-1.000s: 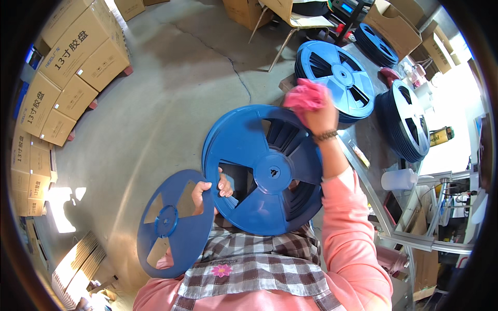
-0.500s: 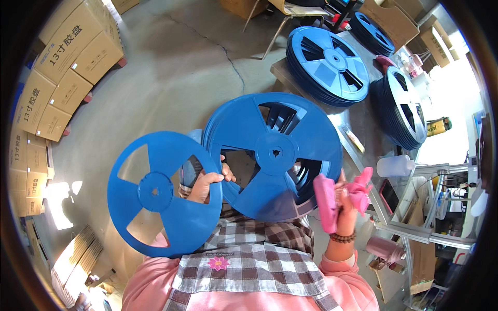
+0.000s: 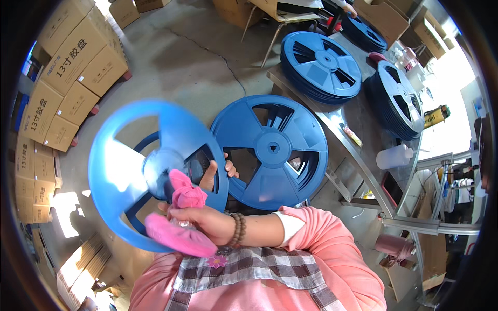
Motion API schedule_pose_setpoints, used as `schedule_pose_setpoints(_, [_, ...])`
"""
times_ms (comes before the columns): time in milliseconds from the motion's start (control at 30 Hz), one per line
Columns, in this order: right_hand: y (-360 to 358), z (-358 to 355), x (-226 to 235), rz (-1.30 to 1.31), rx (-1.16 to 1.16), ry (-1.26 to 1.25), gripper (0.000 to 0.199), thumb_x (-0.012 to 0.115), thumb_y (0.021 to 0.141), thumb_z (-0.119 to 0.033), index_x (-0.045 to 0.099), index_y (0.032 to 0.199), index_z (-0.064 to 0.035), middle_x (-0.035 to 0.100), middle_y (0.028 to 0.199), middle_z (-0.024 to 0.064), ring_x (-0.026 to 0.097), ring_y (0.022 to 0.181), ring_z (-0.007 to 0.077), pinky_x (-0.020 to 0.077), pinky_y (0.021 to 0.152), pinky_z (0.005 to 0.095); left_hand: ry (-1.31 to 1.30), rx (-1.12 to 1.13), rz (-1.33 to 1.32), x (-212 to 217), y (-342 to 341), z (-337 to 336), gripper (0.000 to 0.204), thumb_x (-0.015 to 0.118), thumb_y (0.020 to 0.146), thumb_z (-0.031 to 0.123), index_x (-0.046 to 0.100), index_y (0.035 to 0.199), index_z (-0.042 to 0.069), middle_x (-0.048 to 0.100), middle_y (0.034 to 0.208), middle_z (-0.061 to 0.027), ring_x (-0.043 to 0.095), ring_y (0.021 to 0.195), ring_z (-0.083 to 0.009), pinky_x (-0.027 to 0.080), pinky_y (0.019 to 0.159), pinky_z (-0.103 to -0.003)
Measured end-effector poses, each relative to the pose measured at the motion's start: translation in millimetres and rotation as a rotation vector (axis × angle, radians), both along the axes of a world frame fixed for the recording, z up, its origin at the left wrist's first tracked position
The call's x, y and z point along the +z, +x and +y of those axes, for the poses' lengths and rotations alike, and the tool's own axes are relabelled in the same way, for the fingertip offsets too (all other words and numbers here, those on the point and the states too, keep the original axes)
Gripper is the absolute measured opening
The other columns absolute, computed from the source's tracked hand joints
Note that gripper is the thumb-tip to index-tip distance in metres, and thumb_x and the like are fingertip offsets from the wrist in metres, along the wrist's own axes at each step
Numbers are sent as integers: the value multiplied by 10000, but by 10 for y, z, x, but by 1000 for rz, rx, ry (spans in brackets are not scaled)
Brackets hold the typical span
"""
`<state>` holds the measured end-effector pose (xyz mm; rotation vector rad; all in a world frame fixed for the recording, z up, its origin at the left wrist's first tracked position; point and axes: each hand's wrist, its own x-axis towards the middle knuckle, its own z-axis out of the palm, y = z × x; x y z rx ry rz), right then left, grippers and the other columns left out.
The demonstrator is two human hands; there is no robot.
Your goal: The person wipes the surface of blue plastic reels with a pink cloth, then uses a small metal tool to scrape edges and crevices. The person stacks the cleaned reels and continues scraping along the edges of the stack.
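Observation:
My left hand (image 3: 210, 176) grips a blue plastic reel (image 3: 184, 124) by its right edge, thumb in one of its cut-out windows. The reel is tilted, and a second blue ring shows behind its front disc. My right hand (image 3: 210, 222) is closed on a bunched pink cloth (image 3: 179, 238), part of it sticking out above the fingers. It lies across the lower right of the held reel; whether the cloth touches the reel I cannot tell. Right beside my left hand, a stack of blue reels (image 3: 274, 186) stands in front of me.
On the metal table (image 3: 358, 116) at right are a blue reel stack (image 3: 327, 62), another stack (image 3: 397, 98) and a white bottle (image 3: 394, 156). Cardboard boxes (image 3: 70, 67) are piled at far left. A chair (image 3: 277, 15) stands at the back, near another person's hand (image 3: 349, 9).
My right hand with the pink cloth has swung left from the reel stack to the held reel. The held reel has tilted and come up a little, away from the stack.

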<state>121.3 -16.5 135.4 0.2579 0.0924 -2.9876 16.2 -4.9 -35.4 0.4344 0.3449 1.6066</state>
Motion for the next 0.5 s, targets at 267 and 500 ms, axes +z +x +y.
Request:
schedule_pose_setpoints(267, [921,818,-655,-146,-547,1219,308,718,860,-205,607,1083,-24,633,1115,85,622,1042,201,492,937,391,-175,-96,-328,117,-15,-1,397,506,900,36,435,1283,111,497,917,-58,501,880,-198,434,908,-366])
schedule_pose_setpoints(500, [1120,1046,-990,163,-347,2536,429,670,785,-189,555,1191,-112,548,1351,107,442,1350,285,288,1131,527,-141,28,-101,51,60,37,385,554,819,79,461,1192,105,498,785,-58,498,697,-188,399,772,-347])
